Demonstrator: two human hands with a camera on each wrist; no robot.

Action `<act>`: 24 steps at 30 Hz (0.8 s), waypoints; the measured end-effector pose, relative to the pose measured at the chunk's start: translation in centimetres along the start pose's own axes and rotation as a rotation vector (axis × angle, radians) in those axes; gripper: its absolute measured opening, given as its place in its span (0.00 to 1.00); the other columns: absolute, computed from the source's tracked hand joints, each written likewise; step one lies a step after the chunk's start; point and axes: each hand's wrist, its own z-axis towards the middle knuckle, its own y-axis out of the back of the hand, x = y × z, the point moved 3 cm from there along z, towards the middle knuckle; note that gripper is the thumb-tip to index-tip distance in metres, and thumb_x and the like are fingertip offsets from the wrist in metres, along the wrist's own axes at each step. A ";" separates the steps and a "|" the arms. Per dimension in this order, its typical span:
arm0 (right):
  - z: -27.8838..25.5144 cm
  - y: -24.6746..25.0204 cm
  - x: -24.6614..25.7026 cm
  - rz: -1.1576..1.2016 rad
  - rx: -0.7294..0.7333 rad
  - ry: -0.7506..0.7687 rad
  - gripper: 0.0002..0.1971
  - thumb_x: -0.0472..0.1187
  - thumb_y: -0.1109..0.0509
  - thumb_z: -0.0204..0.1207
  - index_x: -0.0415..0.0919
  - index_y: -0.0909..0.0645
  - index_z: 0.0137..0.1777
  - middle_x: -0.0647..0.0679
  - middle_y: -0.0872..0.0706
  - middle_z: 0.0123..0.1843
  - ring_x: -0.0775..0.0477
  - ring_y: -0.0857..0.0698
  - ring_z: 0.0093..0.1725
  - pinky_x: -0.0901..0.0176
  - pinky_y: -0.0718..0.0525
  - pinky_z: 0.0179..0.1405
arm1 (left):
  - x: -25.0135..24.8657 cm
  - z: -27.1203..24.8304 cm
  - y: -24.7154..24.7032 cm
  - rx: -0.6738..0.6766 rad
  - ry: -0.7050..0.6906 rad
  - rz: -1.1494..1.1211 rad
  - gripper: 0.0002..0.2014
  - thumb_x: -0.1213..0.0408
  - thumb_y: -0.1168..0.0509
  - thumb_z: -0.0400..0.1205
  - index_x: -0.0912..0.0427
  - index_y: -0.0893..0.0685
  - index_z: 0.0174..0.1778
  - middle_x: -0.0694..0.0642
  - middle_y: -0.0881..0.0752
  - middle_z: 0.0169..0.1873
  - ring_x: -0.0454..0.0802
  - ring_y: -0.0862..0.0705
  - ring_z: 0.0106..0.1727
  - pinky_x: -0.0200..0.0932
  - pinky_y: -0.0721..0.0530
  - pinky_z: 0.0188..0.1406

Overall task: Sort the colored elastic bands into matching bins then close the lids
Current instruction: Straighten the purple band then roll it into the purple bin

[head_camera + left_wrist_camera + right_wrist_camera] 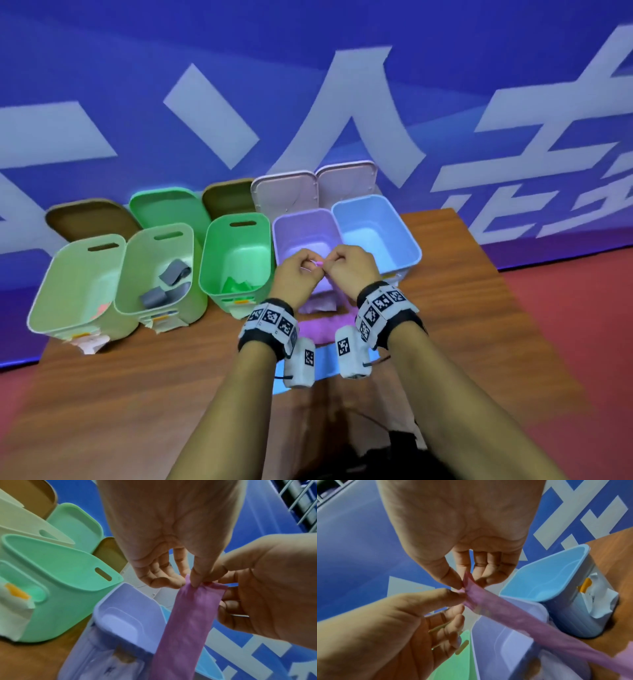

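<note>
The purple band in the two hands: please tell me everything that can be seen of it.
The purple band is a flat, wide strip of thin, stretchy-looking material, pinkish purple and slightly see-through. Its top end is pinched by both the left hand and the right hand, thumb against fingers, side by side. From there it hangs down in front of the open purple bin, above the wooden table. Its lower end is out of view in the wrist pictures.

- The purple bin (308, 228) and blue bin (375, 226) stand open-topped, lids tipped back.
- Five bins side by side wall off the table's (137, 394) far edge.
- The near tabletop gives passing room.
</note>
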 end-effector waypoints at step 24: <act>3.1 5.9 5.3 0.558 -0.162 0.310 0.07 0.33 0.27 0.77 0.47 0.14 0.42 0.50 0.10 0.42 0.47 0.12 0.48 0.46 0.12 0.58 | -9.6 3.7 4.3 -0.162 -0.270 -0.224 0.06 0.76 0.32 0.80 0.60 0.17 0.43 0.49 0.14 0.37 0.41 0.17 0.39 0.32 0.19 0.46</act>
